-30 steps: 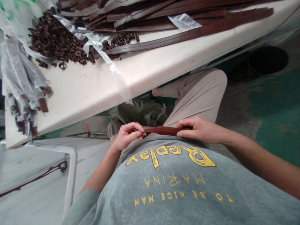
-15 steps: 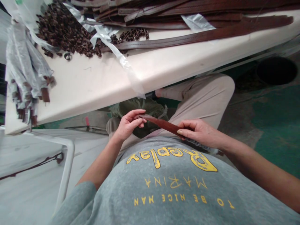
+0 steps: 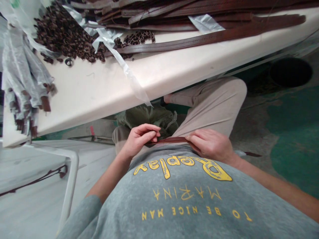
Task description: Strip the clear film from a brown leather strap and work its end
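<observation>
A reddish-brown leather strap [image 3: 171,140] stretches nearly level between my hands, close against the front of my grey shirt. Its left end is in my left hand [image 3: 141,137], whose thumb and fingers are closed on it. My right hand [image 3: 210,142] pinches the strap on the other side, with the fingers curled and the back of the hand up. The parts of the strap inside both hands are hidden.
A white table [image 3: 99,89] crosses in front, bearing a heap of small brown loops [image 3: 67,36], long brown straps [image 3: 179,41] and plastic-wrapped straps [image 3: 27,73] at the left. Clear plastic [image 3: 136,86] hangs over its edge. A metal frame [image 3: 72,179] stands left; a dark round opening lies right.
The strap has gone from slanting to nearly level and sits closer to my shirt. My left hand has dropped slightly. My right hand has turned over, and a dark-tipped piece now shows beyond its wrist.
</observation>
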`<state>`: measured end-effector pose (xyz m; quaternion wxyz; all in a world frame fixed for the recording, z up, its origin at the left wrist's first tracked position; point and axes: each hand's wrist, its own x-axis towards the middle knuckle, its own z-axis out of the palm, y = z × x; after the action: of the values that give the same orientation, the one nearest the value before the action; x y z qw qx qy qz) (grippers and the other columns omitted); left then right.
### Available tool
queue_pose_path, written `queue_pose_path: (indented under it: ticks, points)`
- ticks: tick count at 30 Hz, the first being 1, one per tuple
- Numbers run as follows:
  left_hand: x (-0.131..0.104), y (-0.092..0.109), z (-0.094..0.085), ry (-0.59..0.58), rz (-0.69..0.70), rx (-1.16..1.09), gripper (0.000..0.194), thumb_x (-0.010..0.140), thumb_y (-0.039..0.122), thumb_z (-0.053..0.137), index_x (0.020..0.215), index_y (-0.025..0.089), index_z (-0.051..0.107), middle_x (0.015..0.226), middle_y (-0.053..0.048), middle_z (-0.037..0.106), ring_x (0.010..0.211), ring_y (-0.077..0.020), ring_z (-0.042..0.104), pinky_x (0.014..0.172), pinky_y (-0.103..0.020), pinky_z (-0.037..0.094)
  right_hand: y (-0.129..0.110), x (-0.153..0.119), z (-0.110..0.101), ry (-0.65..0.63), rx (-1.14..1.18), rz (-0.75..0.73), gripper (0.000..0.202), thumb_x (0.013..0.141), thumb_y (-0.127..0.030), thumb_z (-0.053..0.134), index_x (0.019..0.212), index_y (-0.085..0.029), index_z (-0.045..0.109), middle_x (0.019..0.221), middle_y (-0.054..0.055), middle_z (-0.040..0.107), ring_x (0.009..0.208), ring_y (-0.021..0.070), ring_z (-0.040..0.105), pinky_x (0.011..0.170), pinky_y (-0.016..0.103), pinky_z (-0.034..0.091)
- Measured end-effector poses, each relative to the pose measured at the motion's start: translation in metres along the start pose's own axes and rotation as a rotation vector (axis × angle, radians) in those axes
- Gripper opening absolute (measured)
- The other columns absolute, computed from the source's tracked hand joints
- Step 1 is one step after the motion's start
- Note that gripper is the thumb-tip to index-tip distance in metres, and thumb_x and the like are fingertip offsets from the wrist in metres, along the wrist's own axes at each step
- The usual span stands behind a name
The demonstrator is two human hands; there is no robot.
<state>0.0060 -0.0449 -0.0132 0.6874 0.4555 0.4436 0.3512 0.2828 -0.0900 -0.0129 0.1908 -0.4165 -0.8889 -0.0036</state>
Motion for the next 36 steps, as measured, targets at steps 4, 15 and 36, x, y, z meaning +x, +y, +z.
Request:
queue_pose_path:
  ticks: [4, 15, 36]
  points:
    - [-0.006, 0.001, -0.010, 0.225, -0.004, 0.104, 0.016, 0.081, 0.026, 0.067, 0.091, 0.018, 0.076, 0.076, -0.001, 0.067, 0.058, -0.0070, 0.054, 0.054, -0.018, 0.042, 0.003, -0.006, -0.005, 0.152, 0.010, 0.038, 0.013, 0.095, -0.018, 0.056, 0.093, -0.018, 0.069, 0.084, 0.004, 0.073, 0.073, 0.0169, 0.062, 0.065, 0.031, 0.045]
    - [-0.033, 0.000, 0.010, 0.057, -0.471, -0.107, 0.066, 0.066, 0.074, 0.070, 0.081, 0.010, 0.067, 0.061, 0.000, 0.055, 0.047, -0.0055, 0.040, 0.042, -0.019, 0.018, -0.002, -0.016, 0.001, 0.212, 0.059, 0.007, 0.015, 0.095, -0.018, 0.057, 0.104, -0.022, 0.068, 0.090, 0.003, 0.073, 0.076, 0.0164, 0.060, 0.065, 0.031, 0.047]
    - [-0.015, 0.004, 0.025, -0.134, -0.374, 0.086, 0.035, 0.082, 0.049, 0.069, 0.079, 0.014, 0.066, 0.053, 0.004, 0.050, 0.048, -0.0055, 0.035, 0.047, -0.022, 0.021, 0.002, 0.032, -0.018, -0.521, 1.165, 0.599, 0.031, 0.088, -0.044, 0.056, 0.071, -0.019, 0.062, 0.065, -0.002, 0.058, 0.059, 0.0110, 0.049, 0.056, 0.026, 0.039]
